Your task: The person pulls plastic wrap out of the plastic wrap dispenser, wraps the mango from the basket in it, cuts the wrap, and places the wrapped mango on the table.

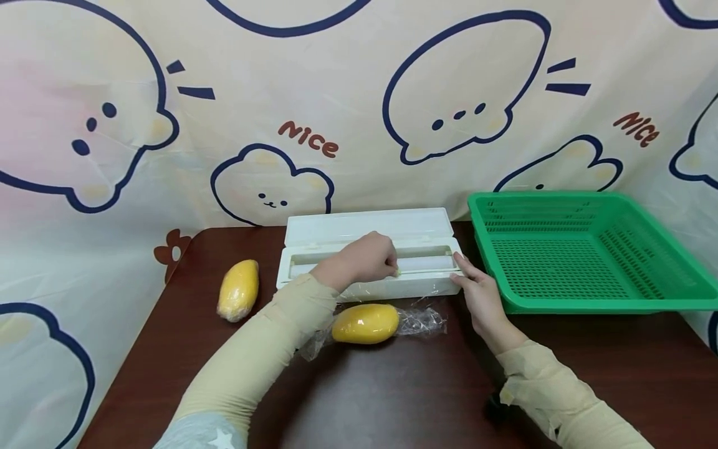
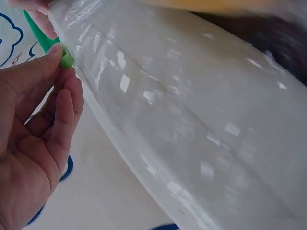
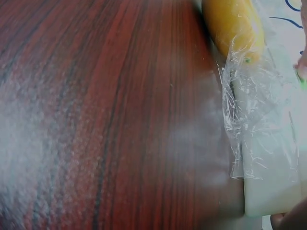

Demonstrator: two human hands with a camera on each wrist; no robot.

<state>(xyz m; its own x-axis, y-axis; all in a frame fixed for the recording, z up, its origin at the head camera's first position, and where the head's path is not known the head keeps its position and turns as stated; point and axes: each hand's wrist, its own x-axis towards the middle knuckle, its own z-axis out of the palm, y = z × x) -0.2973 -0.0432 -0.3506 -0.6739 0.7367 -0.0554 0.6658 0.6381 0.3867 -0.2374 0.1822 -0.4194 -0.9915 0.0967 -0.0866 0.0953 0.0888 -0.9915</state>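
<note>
A white cling film dispenser box [image 1: 415, 285] lies with its lid [image 1: 370, 226] flipped back and a film roll [image 1: 425, 263] inside. My left hand [image 1: 364, 257] is over its front edge, pinching a small green slide cutter [image 2: 67, 59] between thumb and fingers. At the box's right end, my right hand [image 1: 483, 302] grips the corner, thumb at the front and fingers at the top. In front of the box a yellow mango [image 1: 366, 323] lies on clear cling film [image 1: 423, 320], which runs up over the box's front and shows wrinkled in the right wrist view.
A second mango [image 1: 238, 290], apparently wrapped in film, sits on the left of the dark wooden table [image 1: 359, 399]. To the right stands a green plastic basket [image 1: 594, 305], close beside my right hand. A patterned cloth [image 1: 359, 93] hangs behind the table.
</note>
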